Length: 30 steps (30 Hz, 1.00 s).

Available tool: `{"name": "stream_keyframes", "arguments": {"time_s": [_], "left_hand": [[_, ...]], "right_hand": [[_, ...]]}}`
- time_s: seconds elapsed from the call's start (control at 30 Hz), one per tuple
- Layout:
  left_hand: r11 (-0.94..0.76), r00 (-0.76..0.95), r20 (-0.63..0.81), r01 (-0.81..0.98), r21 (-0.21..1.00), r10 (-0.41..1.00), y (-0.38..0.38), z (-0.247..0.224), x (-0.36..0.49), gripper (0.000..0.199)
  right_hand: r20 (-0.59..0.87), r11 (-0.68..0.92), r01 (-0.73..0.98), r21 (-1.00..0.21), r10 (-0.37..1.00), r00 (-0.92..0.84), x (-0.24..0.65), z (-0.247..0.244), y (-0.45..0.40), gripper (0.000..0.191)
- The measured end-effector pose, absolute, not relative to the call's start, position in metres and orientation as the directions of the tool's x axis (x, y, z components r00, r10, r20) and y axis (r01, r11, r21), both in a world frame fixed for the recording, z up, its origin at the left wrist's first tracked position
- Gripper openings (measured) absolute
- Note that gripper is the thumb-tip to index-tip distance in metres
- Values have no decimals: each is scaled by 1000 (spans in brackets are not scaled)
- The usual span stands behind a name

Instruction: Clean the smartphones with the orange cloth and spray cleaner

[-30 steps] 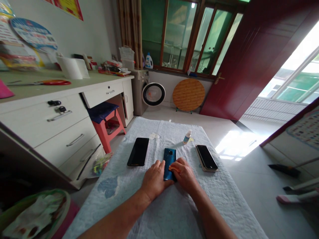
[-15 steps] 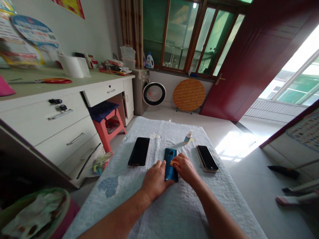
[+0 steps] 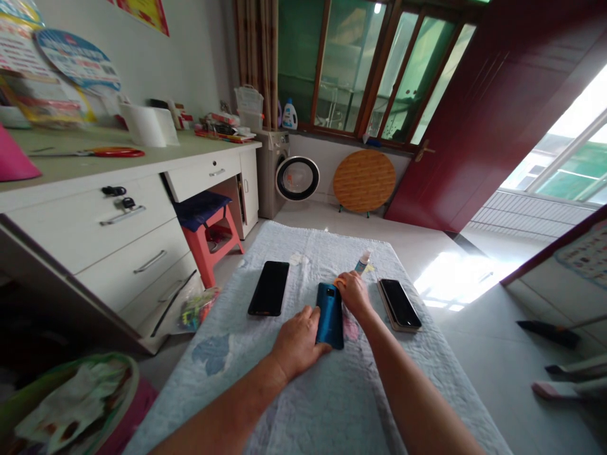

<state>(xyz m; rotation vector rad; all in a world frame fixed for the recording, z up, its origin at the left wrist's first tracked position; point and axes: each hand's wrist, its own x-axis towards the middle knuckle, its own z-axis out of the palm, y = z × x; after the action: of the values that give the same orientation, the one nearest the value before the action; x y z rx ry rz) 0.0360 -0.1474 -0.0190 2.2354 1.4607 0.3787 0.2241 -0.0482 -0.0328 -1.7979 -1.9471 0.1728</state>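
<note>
A blue smartphone (image 3: 329, 319) lies back side up on the cloth-covered table (image 3: 303, 392). My left hand (image 3: 298, 338) grips its left edge and lower end, holding it against the cloth. My right hand (image 3: 353, 292) is closed on a small orange cloth (image 3: 339, 282) at the phone's upper right corner, beside the camera block. To the left lies a larger black phone (image 3: 269, 288), screen up. On the right a second dark-screened phone (image 3: 401, 303) rests on a pale case or box. Behind my right hand stands a small spray bottle (image 3: 363, 261), partly hidden.
A white desk (image 3: 118, 221) with drawers runs along the left, with a red stool (image 3: 213, 243) under it. A waste bin (image 3: 128, 404) stands at the lower left. Farther back are a washing machine (image 3: 272, 170), a round wooden tabletop (image 3: 364, 180) and a dark red door (image 3: 455, 120).
My right hand has moved the orange cloth up from the middle of the phone's back to its upper right corner. My left hand still holds the phone. The view has shifted slightly.
</note>
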Motion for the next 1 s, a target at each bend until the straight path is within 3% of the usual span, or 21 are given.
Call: {"name": "stream_keyframes", "arguments": {"time_s": [0.27,0.6,0.83,1.0], "left_hand": [[-401,470,-17,769,498,882,-139,-13,27,59],[-497,498,134,726,476,857,-132,-23,25,74],[-519,503,171,718,464,847,-135,-19,27,63],[-510,500,147,740,438,853,-136,-21,28,78]], "right_hand": [[217,227,903,-364,964,-155,209,-33,-31,22],[188,383,843,-378,923,-335,199,-34,-21,24],[217,368,838,-403,928,-303,234,-31,-30,19],[230,330,857,-396,939,-255,248,-30,-39,18]]}}
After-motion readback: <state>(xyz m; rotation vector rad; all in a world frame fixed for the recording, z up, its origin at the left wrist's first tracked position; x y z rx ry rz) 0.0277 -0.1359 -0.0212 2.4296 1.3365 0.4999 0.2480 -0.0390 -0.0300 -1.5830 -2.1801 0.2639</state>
